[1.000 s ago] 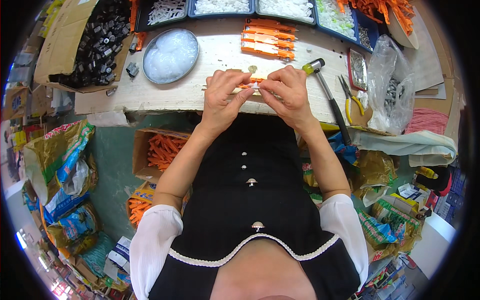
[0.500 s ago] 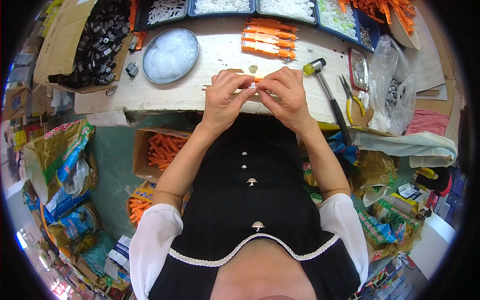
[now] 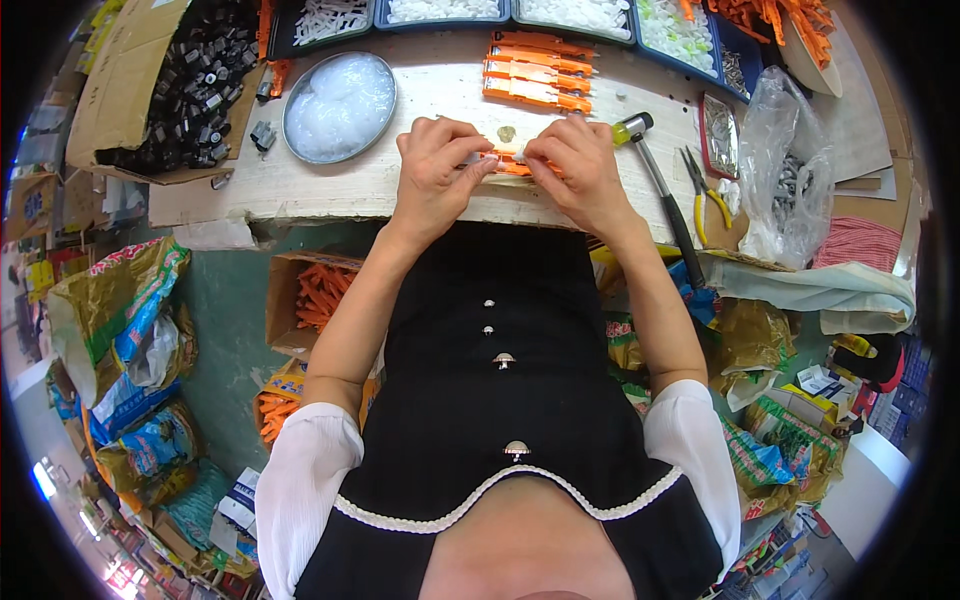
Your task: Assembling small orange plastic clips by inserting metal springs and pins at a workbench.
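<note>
Close to the table's front edge, my left hand [image 3: 438, 172] and my right hand [image 3: 580, 170] are both closed, fingertips pinched at the two ends of a narrow orange plastic part [image 3: 511, 163]. Something small and white shows by the left fingertips; its kind is too small to make out. Just beyond my fingers lies a small round brassy disc [image 3: 507, 132]. Farther back, several orange plastic pieces [image 3: 538, 84] are lined up in a stack of rows. A hammer [image 3: 660, 185] with a yellow-green head face lies beside my right hand.
A round dish of clear jelly-like grease [image 3: 340, 108] stands left, near a carton of black parts [image 3: 205, 95]. Blue trays of white pieces [image 3: 445, 12] line the back. Pliers [image 3: 708, 200], a clear bag [image 3: 785, 175] and a small metal-rimmed box [image 3: 719, 137] lie right.
My hands have moved slightly apart, the left one shifting left. More of the orange part shows between them, where a small white piece was visible between the fingertips before.
</note>
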